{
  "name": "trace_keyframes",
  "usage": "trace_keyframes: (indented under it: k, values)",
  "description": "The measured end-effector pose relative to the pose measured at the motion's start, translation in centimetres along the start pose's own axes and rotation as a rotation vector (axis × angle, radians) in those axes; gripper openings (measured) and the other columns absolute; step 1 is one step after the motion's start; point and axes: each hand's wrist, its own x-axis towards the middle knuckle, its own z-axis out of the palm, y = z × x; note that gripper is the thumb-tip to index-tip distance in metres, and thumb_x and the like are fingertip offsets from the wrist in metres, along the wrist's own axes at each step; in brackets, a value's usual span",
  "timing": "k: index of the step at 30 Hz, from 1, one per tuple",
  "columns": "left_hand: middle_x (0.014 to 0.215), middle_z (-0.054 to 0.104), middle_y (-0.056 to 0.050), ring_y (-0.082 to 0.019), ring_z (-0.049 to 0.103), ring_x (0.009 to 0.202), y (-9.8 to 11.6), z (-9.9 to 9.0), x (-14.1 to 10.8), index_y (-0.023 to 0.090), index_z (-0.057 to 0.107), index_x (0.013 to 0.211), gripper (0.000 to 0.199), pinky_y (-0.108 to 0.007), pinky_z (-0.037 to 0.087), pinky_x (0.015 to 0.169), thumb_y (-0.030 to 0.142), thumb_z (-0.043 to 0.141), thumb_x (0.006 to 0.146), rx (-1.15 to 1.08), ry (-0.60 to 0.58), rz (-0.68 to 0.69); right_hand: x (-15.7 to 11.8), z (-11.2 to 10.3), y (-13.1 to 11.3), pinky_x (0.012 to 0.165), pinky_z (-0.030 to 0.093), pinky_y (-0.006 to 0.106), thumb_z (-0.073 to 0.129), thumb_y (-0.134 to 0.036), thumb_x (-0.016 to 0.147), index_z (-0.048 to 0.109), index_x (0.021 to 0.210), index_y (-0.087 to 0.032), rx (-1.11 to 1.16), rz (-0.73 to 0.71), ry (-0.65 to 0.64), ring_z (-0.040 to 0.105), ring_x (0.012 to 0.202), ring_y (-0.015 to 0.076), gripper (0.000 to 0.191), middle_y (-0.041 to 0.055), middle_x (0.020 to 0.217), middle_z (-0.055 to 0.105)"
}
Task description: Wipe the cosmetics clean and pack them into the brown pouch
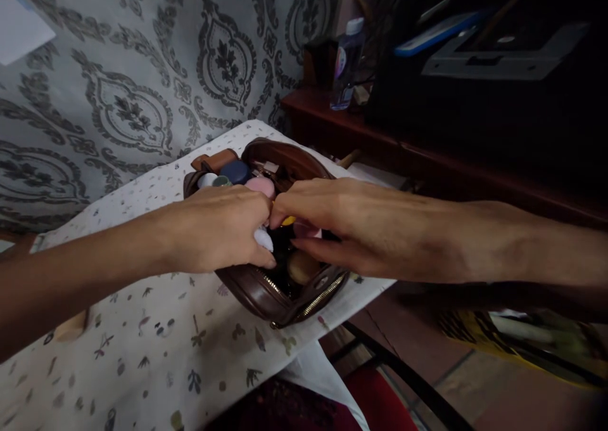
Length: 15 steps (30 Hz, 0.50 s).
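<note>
A brown leather zip bag (247,291) lies unzipped on the table, packed with small cosmetic containers. My left hand (218,228) reaches into it from the left, its thumb and fingers curled around a small white item (263,239), mostly hidden. From the right comes my right hand (323,218), its fingertips meeting my left fingers over the bag and its thumb spread apart. Near that thumb are a pink round container (308,229) and a tan rounded item (303,267). Behind my left hand sit a dark blue lid (236,172) and a pink lid (261,187).
A patterned white cloth covers the table (190,348). Patterned wallpaper (142,89) rises behind it. On a reddish-brown shelf (313,111) stands a clear bottle (348,66). A red chair seat (380,402) and a yellow-and-black bag (475,339) are at lower right.
</note>
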Motion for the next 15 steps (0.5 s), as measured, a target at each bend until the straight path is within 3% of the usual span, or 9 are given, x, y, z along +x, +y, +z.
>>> trace_keyframes:
  k: [8,15]
  values:
    - [0.089,0.069,-0.001,-0.021,0.064,0.085,-2.3,0.7,0.9,0.020,0.058,0.110,0.048,-0.028,0.043,0.074,0.042,0.071,0.068,-0.226,0.027,0.144,1.0,1.9,0.4,0.085,0.045,0.035,0.059,-0.013,0.090,0.064,0.101,-0.014,-0.137,-0.122,-0.084,0.059,0.092,0.0195,0.012,0.0075,0.101,0.065]
    - [0.085,0.067,-0.002,-0.021,0.065,0.077,-1.9,1.1,-0.5,0.020,0.056,0.114,0.044,-0.028,0.044,0.068,0.033,0.067,0.073,-0.175,0.110,0.098,2.1,2.1,0.7,0.084,0.045,0.034,0.060,-0.011,0.090,0.066,0.094,-0.014,-0.074,-0.132,-0.156,0.060,0.088,0.0185,0.008,0.0062,0.092,0.065]
